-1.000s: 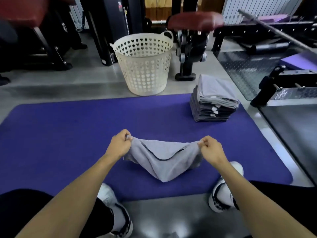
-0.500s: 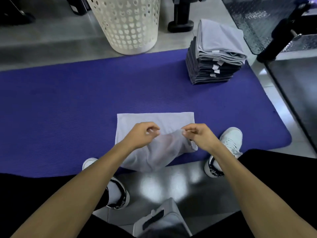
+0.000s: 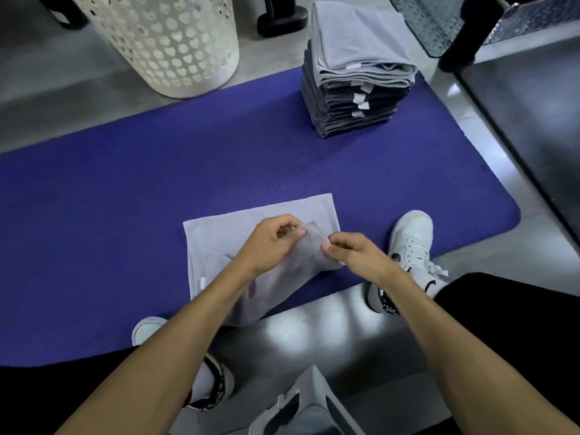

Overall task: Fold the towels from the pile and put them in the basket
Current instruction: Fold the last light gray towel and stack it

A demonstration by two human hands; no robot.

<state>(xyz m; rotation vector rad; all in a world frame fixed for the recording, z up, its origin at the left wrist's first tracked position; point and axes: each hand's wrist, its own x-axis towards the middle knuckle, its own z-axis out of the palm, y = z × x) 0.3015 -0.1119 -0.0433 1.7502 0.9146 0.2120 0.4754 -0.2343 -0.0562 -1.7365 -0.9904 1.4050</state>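
Observation:
A light grey towel (image 3: 226, 233) lies partly flat on the purple mat (image 3: 125, 196), its far half spread out and its near half raised. My left hand (image 3: 270, 240) and my right hand (image 3: 351, 249) pinch the raised edge close together above the towel's middle. The pile of grey towels (image 3: 354, 73) stands at the mat's far right corner. The white perforated basket (image 3: 163, 36) stands on the floor beyond the mat, at the far left.
My two white shoes (image 3: 408, 252) rest at the mat's near edge. A black machine foot (image 3: 282, 17) stands behind the pile. Metal plating and a dark platform (image 3: 533, 114) border the right side. A grey device (image 3: 301, 406) hangs below my chest.
The towel, first held up stretched between my hands, has been laid on the mat. My hands have come close together over its middle, and the view has tipped downward.

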